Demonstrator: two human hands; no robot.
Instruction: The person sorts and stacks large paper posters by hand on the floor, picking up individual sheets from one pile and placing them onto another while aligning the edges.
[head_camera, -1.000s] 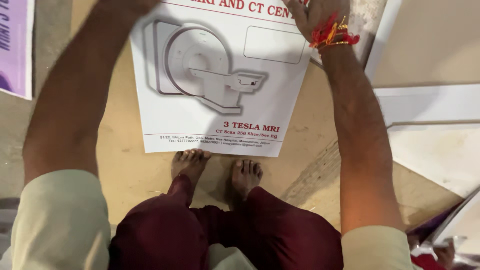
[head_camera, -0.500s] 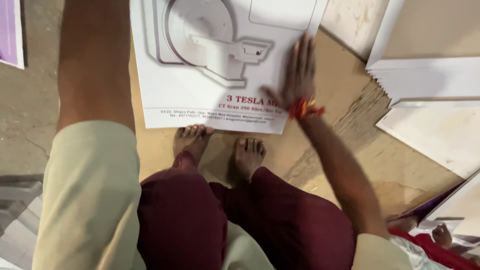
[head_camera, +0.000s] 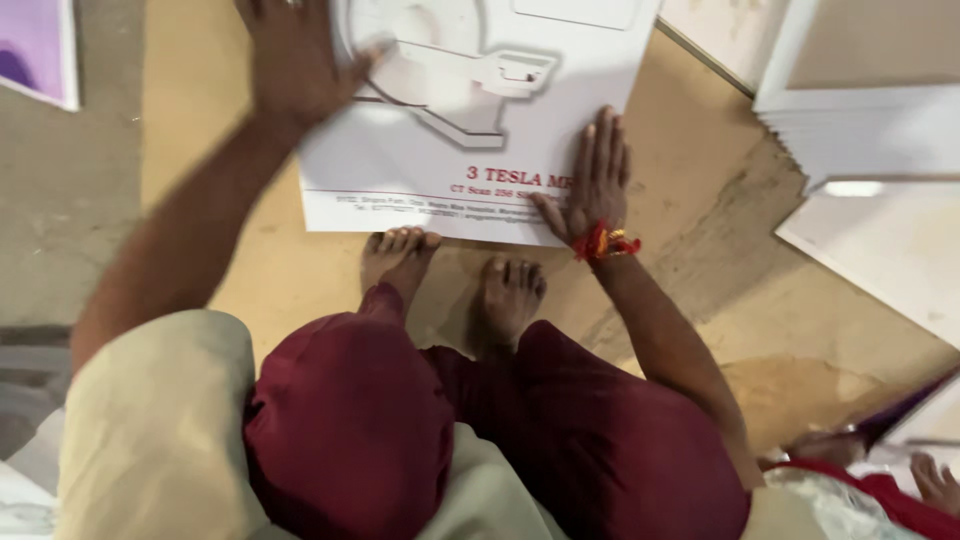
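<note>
Tan floor, white printed sheet (head_camera: 470, 110) flat just ahead of my bare feet (head_camera: 450, 275).

Both palms open and pressed flat, gripping nothing: right hand (head_camera: 590, 180) on its near right corner, left hand (head_camera: 295, 60) on the left edge, blurred. Sheet runs away from me; white board stack (head_camera: 860, 130) lies right.

1. White sheet (head_camera: 470, 140), rectangular, at 12 o'clock on the floor: grey machine drawing, red and grey print, thin red rule near its bottom edge.
2. Purple print (head_camera: 35, 50), white border, at 10 o'clock, cut off.
3. White stack (head_camera: 860, 130) at 2 o'clock.
</note>
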